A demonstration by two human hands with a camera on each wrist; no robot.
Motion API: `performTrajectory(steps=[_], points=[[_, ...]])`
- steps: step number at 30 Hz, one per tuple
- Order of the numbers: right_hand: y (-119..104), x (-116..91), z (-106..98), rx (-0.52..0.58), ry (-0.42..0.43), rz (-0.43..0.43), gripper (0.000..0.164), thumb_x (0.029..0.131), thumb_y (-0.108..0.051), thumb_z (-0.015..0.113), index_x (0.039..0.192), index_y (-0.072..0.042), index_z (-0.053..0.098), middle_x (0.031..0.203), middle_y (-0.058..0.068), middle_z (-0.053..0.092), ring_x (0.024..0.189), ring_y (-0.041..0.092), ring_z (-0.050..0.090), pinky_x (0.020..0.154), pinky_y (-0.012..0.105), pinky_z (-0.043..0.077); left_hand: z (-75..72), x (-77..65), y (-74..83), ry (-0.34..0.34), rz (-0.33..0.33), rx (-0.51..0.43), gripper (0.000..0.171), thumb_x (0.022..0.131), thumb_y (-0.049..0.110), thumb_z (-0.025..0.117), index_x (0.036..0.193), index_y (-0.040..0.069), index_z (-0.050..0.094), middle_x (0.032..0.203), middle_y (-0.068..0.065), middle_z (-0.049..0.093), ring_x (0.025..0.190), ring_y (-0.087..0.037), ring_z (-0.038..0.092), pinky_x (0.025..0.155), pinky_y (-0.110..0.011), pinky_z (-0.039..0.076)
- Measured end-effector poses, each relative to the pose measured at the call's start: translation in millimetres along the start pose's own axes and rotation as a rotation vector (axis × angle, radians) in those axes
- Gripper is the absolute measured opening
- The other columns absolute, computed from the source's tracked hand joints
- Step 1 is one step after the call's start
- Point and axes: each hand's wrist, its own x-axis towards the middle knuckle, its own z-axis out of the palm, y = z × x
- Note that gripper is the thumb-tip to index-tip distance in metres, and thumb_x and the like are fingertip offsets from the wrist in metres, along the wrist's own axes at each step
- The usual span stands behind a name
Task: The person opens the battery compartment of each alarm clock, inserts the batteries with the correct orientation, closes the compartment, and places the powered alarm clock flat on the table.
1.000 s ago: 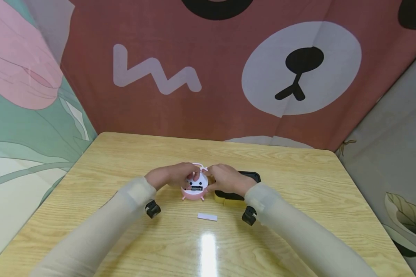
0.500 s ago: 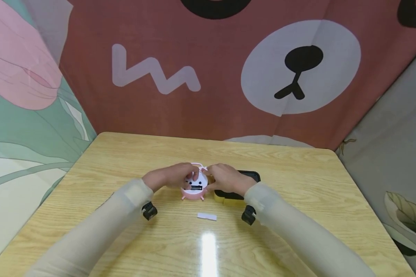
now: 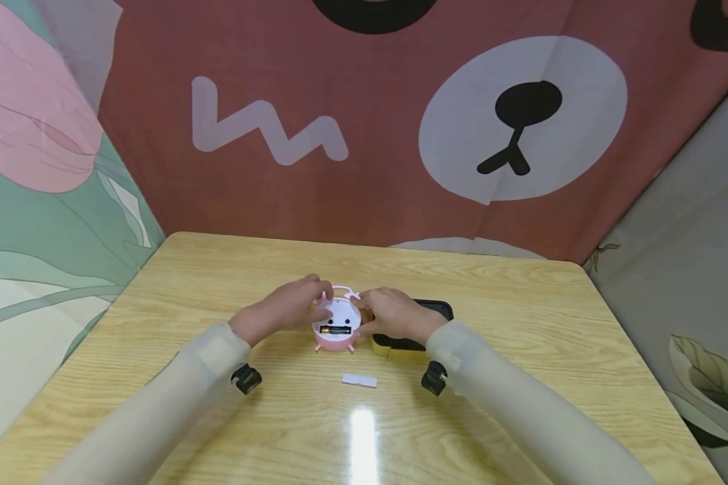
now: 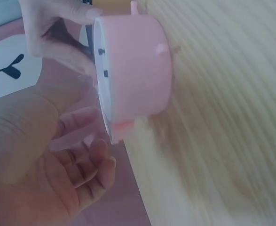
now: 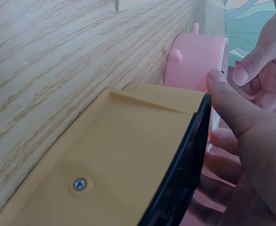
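Positions are being read from the wearer's side, with the clock as centre.

1. Pink alarm clock [image 3: 344, 308], centre: standing on its small feet on the wood-grain tabletop [image 3: 255, 417], its white back facing the wearer, presumably so that the battery slot is lying within sight and reach.
2. Battery [image 3: 336, 330], toward six o'clock on that back: lying crosswise in the slot; whether it is sitting fully home is too small to tell.
3. Pale battery cover [image 3: 359, 381], between five and six o'clock: lying apart from the clock, likely set aside there for easy reach.
4. Yellow box with black top [image 3: 400, 351], between three and four: resting just beside the clock, partly hidden by a hand.
5. Right hand [image 3: 394, 313], three o'clock: pinching the clock's side between thumb and fingers, apparently bracing it; forearm slanting in from between four and five.
6. Left hand [image 3: 286, 310], nine o'clock: hovering beside the clock, thumb reaching forward, fingers curling loosely, holding nothing; forearm slanting in from between seven and eight.
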Motion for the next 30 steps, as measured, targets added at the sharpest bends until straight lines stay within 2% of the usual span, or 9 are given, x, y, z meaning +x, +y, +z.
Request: performTrajectory(steps=[4,6,10,15,17,22,25,30], points=[[-0.7,-1.0,-0.8,-0.002,-0.004,0.006,0.075,0.086,-0.043,0.077,0.147,-0.009,0.051,0.137,0.013,0.064,0.083,0.016,0.053,0.074,0.031,0.042,0.1,-5.9,-6.6,-0.004,-0.038,-0.009,0.040,0.092,0.032,0.074,0.125,0.010,0.063,0.114,-0.014,0.060,0.089,-0.020,0.058,0.078,-0.039,0.053],[-0.4,-1.2,-0.8,-0.004,-0.006,0.005,0.075,0.086,-0.043,0.077,0.147,-0.009,0.050,0.145,0.013,0.059,0.088,0.016,0.054,0.077,0.032,0.042,0.0,-7.8,-8.4,-0.021,-0.054,-0.007,0.047,0.092,0.036,0.074,0.131,0.012,0.060,0.118,-0.015,0.059,0.089,-0.020,0.059,0.077,-0.039,0.053],[1.1,-0.9,0.0,-0.002,-0.007,0.001,0.074,0.086,-0.042,0.077,0.147,-0.010,0.051,0.143,0.012,0.060,0.088,0.016,0.055,0.077,0.032,0.042,1.1,-10.3,-9.0,-0.068,-0.068,-0.017,0.063,0.092,0.044,0.073,0.143,0.013,0.053,0.127,-0.019,0.058,0.095,-0.023,0.061,0.079,-0.043,0.055],[0.8,-0.6,0.3,0.001,-0.005,-0.005,0.072,0.086,-0.042,0.078,0.146,-0.010,0.054,0.124,0.008,0.069,0.078,0.015,0.053,0.071,0.030,0.042,3.6,-12.5,-5.5,-0.109,-0.084,-0.034,0.081,0.088,0.051,0.074,0.154,0.016,0.043,0.130,-0.018,0.058,0.100,-0.026,0.063,0.085,-0.049,0.055],[0.4,-0.7,0.1,0.003,-0.003,-0.008,0.072,0.086,-0.042,0.078,0.145,-0.010,0.054,0.124,0.009,0.069,0.077,0.015,0.052,0.071,0.030,0.042,4.7,-12.8,-4.6,-0.120,-0.074,-0.037,0.083,0.088,0.049,0.075,0.156,0.016,0.040,0.126,-0.017,0.059,0.096,-0.023,0.062,0.083,-0.045,0.054],[-0.1,-0.6,-0.2,0.006,-0.004,-0.001,0.073,0.086,-0.040,0.078,0.146,-0.009,0.052,0.139,0.012,0.063,0.079,0.015,0.052,0.073,0.030,0.042,5.8,-12.4,-4.2,-0.135,-0.014,-0.001,0.086,0.089,0.045,0.075,0.158,0.013,0.036,0.119,-0.017,0.061,0.084,-0.019,0.058,0.074,-0.036,0.051],[-0.1,0.4,-0.1,0.000,-0.003,0.000,0.073,0.086,-0.040,0.078,0.147,-0.009,0.051,0.137,0.012,0.064,0.077,0.015,0.051,0.071,0.030,0.041,5.3,-11.6,-4.7,-0.141,-0.007,0.016,0.089,0.088,0.045,0.077,0.158,0.011,0.034,0.120,-0.019,0.061,0.086,-0.019,0.058,0.078,-0.038,0.051],[0.5,0.8,0.8,-0.017,0.002,0.004,0.074,0.086,-0.042,0.078,0.147,-0.009,0.051,0.124,0.011,0.069,0.076,0.014,0.050,0.069,0.028,0.040,5.9,-9.3,-4.8,-0.150,-0.014,0.004,0.091,0.086,0.043,0.079,0.158,0.009,0.034,0.121,-0.020,0.061,0.090,-0.020,0.059,0.084,-0.040,0.053]])
